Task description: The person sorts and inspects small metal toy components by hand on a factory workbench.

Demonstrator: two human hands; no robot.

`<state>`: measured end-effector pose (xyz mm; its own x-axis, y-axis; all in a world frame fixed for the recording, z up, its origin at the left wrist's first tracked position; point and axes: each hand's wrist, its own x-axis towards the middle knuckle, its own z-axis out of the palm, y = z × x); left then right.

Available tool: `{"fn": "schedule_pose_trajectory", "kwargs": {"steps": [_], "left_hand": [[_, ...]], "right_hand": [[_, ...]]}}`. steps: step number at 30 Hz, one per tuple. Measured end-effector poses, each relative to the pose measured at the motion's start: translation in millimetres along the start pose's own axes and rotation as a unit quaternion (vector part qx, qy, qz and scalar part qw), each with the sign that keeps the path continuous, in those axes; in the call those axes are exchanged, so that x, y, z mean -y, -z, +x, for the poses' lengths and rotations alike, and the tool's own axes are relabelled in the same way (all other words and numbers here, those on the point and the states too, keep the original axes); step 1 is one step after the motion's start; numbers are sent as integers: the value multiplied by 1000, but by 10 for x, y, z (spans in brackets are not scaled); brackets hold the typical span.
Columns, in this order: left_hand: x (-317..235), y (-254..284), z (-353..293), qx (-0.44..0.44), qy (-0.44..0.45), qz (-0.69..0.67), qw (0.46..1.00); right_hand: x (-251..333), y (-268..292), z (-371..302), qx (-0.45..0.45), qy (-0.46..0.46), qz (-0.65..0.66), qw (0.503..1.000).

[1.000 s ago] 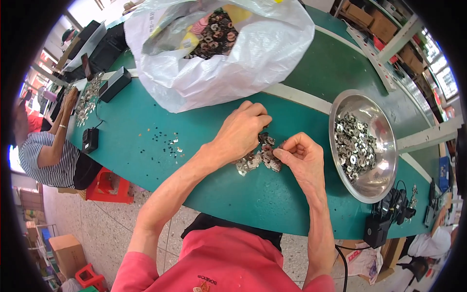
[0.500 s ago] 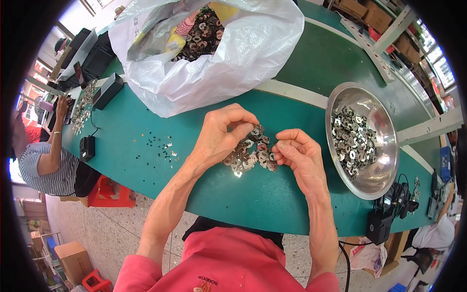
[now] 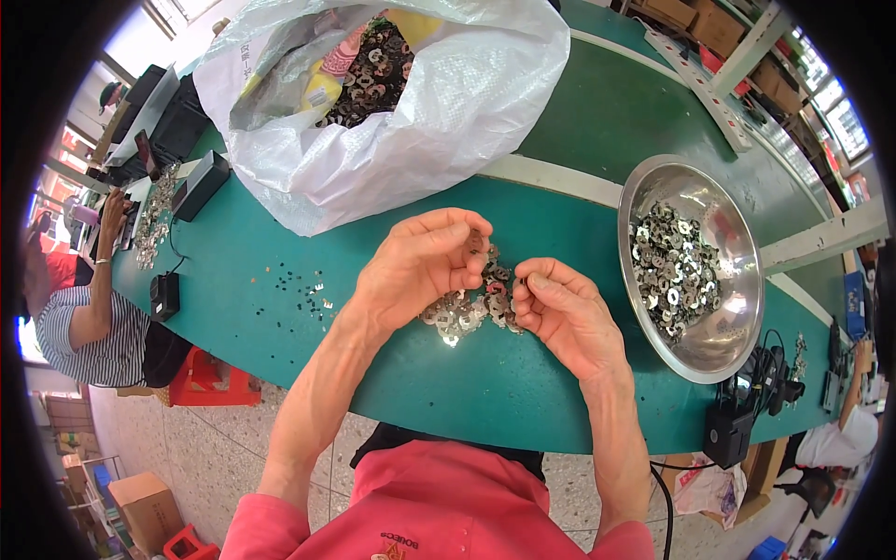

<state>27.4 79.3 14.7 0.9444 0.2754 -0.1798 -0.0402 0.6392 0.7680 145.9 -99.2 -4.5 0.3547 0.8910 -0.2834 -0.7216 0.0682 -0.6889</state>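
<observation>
A loose pile of small, flat, notched metal pieces (image 3: 457, 317) lies on the green tabletop in front of me. Over its left side is my left hand (image 3: 420, 261), turned palm inward with fingers curled toward the thumb; metal glints between the fingertips, but whether it is held or lies behind them is unclear. At the pile's right edge, my right hand (image 3: 574, 313) pinches a small dark bit of metal between thumb and forefinger. To the right stands a steel bowl (image 3: 737, 322) partly filled with similar metal pieces.
A white woven sack (image 3: 448, 121) holding many dark metal pieces stands beyond my hands. Tiny dark bits (image 3: 299, 291) are scattered to the left, near a black adapter (image 3: 165, 297). A person in a striped shirt (image 3: 79, 327) works at far left. Black power bricks (image 3: 728, 434) sit at right.
My left hand has lifted slightly off the pile and rolled so its palm and curled fingers show. My right hand has shifted a little left, still pinched. The whole view has moved slightly.
</observation>
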Motion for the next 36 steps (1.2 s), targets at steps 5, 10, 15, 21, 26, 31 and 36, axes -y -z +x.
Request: {"fn": "schedule_pose_trajectory", "kwargs": {"steps": [5,10,15,21,26,31,36], "left_hand": [[13,9,-4,-21,-6,72,997],[38,-92,-24,-85,-81,338,934],[103,-9,-5,-59,-232,595,767],[137,-25,-29,-30,-244,672,699],[12,-18,-37,-41,-220,631,743],[-32,18,-21,-82,-168,398,898],[-89,83,-38,-67,-54,317,944]], "right_hand": [[25,6,-24,-4,17,-1,1000],[83,-41,-51,-88,68,-172,979],[20,-151,-79,-143,78,-473,866],[-28,-215,-107,-101,165,-642,742],[-66,-175,-103,-95,157,-587,789],[13,-198,-112,-92,121,-485,861],[107,-106,-105,-42,33,-215,975]]}}
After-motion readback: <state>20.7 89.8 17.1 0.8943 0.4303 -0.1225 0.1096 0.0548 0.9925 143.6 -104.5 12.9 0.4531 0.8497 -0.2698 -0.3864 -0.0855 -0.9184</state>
